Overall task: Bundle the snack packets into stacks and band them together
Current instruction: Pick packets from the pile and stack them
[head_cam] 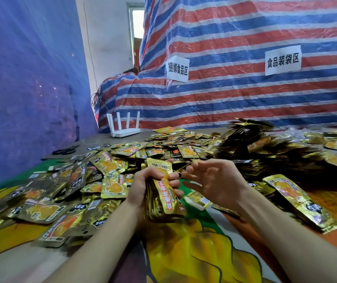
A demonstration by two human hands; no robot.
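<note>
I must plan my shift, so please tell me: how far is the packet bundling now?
Done: the heap at the right may be finished bundles, but it is blurred. In hand: the left hand grips one stack; the right hand seems to stretch a thin band. To do: many loose packets.

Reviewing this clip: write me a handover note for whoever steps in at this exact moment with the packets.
Left hand: grips a stack of snack packets, upright above the table.
Right hand: beside the stack, fingers spread. A thin strand, perhaps a band, runs from the stack's top toward its fingertips. Whether it is pinched is unclear.
Loose packets lie heaped to the left and behind. A further pile sits to the right; I cannot tell whether it is banded.
Done: one stack gathered.
Left: band this stack, then stack and band the loose ones.
</note>
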